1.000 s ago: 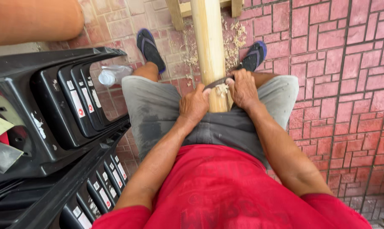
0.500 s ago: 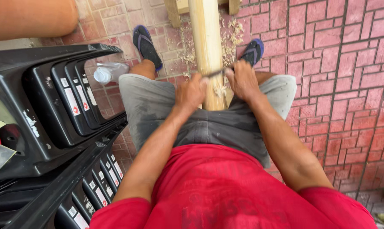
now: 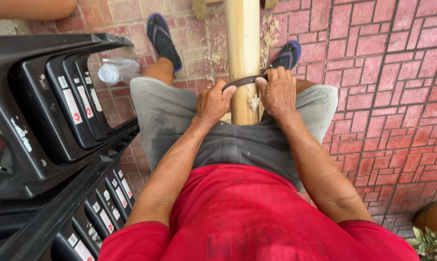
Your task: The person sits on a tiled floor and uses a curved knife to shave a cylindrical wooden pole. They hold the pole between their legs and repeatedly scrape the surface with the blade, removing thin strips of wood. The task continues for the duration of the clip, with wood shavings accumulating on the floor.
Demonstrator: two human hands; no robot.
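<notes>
A thick pale bamboo pole [image 3: 242, 43] runs from between my knees away across the red brick floor. Across it lies a dark curved blade [image 3: 245, 81], a two-handled scraping knife. My left hand [image 3: 214, 102] grips its left end, thumb on top. My right hand [image 3: 278, 91] grips its right end. Both hands sit level, one on each side of the pole, over my grey shorts. Pale shavings [image 3: 253, 101] cling to the pole just below the blade.
Stacked black plastic chairs [image 3: 49, 116] crowd my left side. A clear plastic bag [image 3: 116, 71] lies by my left foot. More shavings [image 3: 213, 48] litter the bricks. Another person's arm [image 3: 30, 8] shows at top left. A brown pot [image 3: 433, 216] and a plant stand at bottom right.
Both hands and the blade have slid away from my body along the pole, from its near end by my lap to a spot farther up.
</notes>
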